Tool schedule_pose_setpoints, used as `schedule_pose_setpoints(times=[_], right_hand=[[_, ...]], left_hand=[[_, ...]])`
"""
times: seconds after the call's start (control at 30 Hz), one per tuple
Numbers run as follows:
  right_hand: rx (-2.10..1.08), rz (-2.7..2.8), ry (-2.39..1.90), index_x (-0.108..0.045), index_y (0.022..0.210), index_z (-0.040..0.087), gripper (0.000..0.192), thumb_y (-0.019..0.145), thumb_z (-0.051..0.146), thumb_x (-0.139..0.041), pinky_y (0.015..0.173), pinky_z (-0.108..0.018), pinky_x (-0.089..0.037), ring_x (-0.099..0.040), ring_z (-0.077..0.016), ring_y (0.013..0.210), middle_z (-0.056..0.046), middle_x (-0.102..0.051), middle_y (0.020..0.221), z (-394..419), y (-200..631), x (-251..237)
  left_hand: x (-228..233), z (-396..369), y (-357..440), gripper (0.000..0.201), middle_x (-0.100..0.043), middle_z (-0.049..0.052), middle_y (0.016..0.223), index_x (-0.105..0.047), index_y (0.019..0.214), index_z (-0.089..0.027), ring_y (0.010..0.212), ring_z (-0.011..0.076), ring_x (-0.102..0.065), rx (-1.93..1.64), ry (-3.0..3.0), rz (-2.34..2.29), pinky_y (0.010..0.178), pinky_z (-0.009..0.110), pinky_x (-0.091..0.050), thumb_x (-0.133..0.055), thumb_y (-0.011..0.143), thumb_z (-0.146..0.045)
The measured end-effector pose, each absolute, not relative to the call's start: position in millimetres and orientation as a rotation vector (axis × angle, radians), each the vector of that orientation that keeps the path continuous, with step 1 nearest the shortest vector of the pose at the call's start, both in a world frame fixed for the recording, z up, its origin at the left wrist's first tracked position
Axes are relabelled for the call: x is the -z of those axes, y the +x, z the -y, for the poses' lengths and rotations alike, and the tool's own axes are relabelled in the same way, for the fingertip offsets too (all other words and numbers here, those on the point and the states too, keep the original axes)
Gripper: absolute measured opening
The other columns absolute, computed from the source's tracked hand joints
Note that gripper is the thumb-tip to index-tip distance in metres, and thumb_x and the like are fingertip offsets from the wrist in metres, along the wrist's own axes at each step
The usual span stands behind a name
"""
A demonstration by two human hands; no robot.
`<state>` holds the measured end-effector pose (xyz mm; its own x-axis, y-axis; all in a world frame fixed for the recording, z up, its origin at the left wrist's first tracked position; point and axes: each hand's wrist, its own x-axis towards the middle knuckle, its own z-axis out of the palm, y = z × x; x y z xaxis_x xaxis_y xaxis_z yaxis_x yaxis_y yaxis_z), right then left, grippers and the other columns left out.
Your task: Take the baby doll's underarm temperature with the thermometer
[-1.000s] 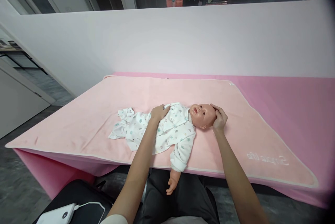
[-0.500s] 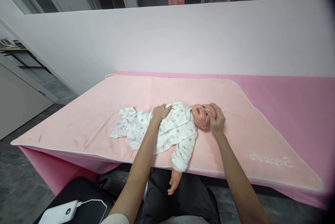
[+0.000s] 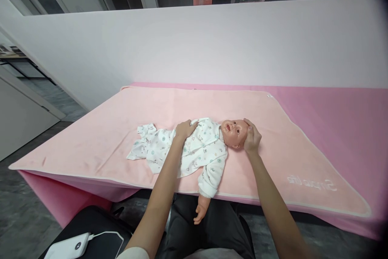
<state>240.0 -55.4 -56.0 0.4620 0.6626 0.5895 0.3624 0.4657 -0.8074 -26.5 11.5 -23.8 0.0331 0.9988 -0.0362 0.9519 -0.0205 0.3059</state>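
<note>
A baby doll [image 3: 209, 146] in a white patterned romper lies on its back on a light pink blanket [image 3: 100, 137], head to the right. My left hand [image 3: 184, 129] rests flat on the doll's belly. My right hand [image 3: 251, 137] cups the top and side of the doll's head [image 3: 234, 132]. One doll arm [image 3: 202, 206] hangs over the near edge of the table.
The blanket covers a darker pink table [image 3: 342, 117] set against a white partition wall [image 3: 194, 45]. A black bag [image 3: 91, 230] with a white power bank [image 3: 67, 247] and cable lies by my knees at lower left. Grey floor lies to the left.
My right hand slid over the doll's forehead and eye, then drew back to the top of the head. My left hand stayed on the belly.
</note>
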Motion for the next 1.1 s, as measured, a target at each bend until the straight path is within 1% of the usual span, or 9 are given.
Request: schedule_pose_setpoints(times=[0.13, 0.27, 0.37, 0.47, 0.53, 0.63, 0.73, 0.9, 1.1], right_hand=[[-0.401, 0.898, -1.103, -0.064, 0.092, 0.015, 0.040, 0.086, 0.046, -0.039, 0.088, -0.042, -0.047, -0.060, -0.0220, 0.096, -0.010, -0.066, 0.100, 49, 241, 57], [-0.554, 0.772, -1.100, -0.062, 0.078, 0.016, 0.028, 0.080, 0.040, -0.049, 0.082, -0.039, -0.049, -0.062, -0.0204, 0.088, -0.008, -0.066, 0.091, 41, 248, 60], [-0.600, 0.729, -1.148, -0.061, 0.073, 0.016, 0.025, 0.076, 0.039, -0.053, 0.078, -0.039, -0.051, -0.062, -0.0204, 0.083, -0.007, -0.066, 0.086, 39, 253, 63], [-0.484, 0.838, -1.152, -0.061, 0.082, 0.015, 0.032, 0.079, 0.044, -0.049, 0.077, -0.040, -0.051, -0.062, -0.0218, 0.086, -0.009, -0.066, 0.092, 42, 255, 63], [-0.338, 0.976, -1.145, -0.061, 0.095, 0.015, 0.039, 0.082, 0.048, -0.044, 0.084, -0.041, -0.049, -0.060, -0.0236, 0.096, -0.010, -0.064, 0.103, 47, 253, 62], [-0.230, 1.135, -1.141, -0.060, 0.108, 0.017, 0.046, 0.077, 0.050, -0.051, 0.097, -0.043, -0.041, -0.054, -0.0256, 0.110, -0.011, -0.061, 0.115, 54, 248, 60], [-0.143, 1.280, -1.187, -0.056, 0.115, 0.018, 0.049, 0.076, 0.048, -0.055, 0.099, -0.044, -0.040, -0.052, -0.0261, 0.113, -0.011, -0.058, 0.121, 56, 245, 60], [-0.055, 1.329, -1.234, -0.054, 0.118, 0.018, 0.046, 0.082, 0.046, -0.048, 0.095, -0.043, -0.044, -0.054, -0.0253, 0.111, -0.012, -0.058, 0.120, 55, 246, 63], [-0.041, 1.339, -1.217, -0.055, 0.118, 0.016, 0.043, 0.086, 0.043, -0.043, 0.095, -0.042, -0.044, -0.055, -0.0246, 0.110, -0.013, -0.059, 0.118, 56, 245, 62]], left_hand=[[24, -11, -26, 0.056, -0.067, 0.011, 0.104, -0.059, 0.097, -0.020, 0.099, 0.0275, -0.060, -0.277, 2.058, -2.010, 0.078, 0.033, -0.044, -0.025, 0.085, -0.063], [24, -12, -27, 0.056, -0.067, 0.011, 0.103, -0.059, 0.096, -0.020, 0.098, 0.0280, -0.060, -0.280, 2.063, -2.006, 0.078, 0.034, -0.044, -0.024, 0.085, -0.064], [25, -13, -27, 0.056, -0.067, 0.011, 0.103, -0.058, 0.095, -0.020, 0.097, 0.0287, -0.060, -0.280, 2.065, -2.005, 0.077, 0.034, -0.044, -0.025, 0.085, -0.064], [26, -14, -27, 0.055, -0.067, 0.010, 0.102, -0.058, 0.094, -0.021, 0.096, 0.0291, -0.061, -0.283, 2.066, -2.004, 0.077, 0.035, -0.044, -0.024, 0.085, -0.063], [27, -14, -27, 0.055, -0.067, 0.010, 0.102, -0.058, 0.094, -0.021, 0.095, 0.0291, -0.061, -0.284, 2.067, -2.004, 0.076, 0.035, -0.044, -0.024, 0.085, -0.064], [27, -15, -27, 0.056, -0.067, 0.010, 0.101, -0.058, 0.093, -0.021, 0.095, 0.0292, -0.061, -0.283, 2.068, -2.004, 0.076, 0.035, -0.044, -0.024, 0.084, -0.064], [27, -15, -27, 0.056, -0.067, 0.011, 0.102, -0.059, 0.094, -0.021, 0.096, 0.0295, -0.060, -0.277, 2.065, -2.010, 0.076, 0.036, -0.044, -0.024, 0.084, -0.064], [27, -16, -27, 0.057, -0.066, 0.011, 0.105, -0.058, 0.098, -0.021, 0.098, 0.0291, -0.060, -0.265, 2.064, -2.020, 0.078, 0.035, -0.044, -0.023, 0.085, -0.064], [27, -17, -28, 0.056, -0.066, 0.010, 0.104, -0.059, 0.098, -0.021, 0.098, 0.0292, -0.060, -0.265, 2.063, -2.016, 0.077, 0.035, -0.044, -0.024, 0.084, -0.064]])
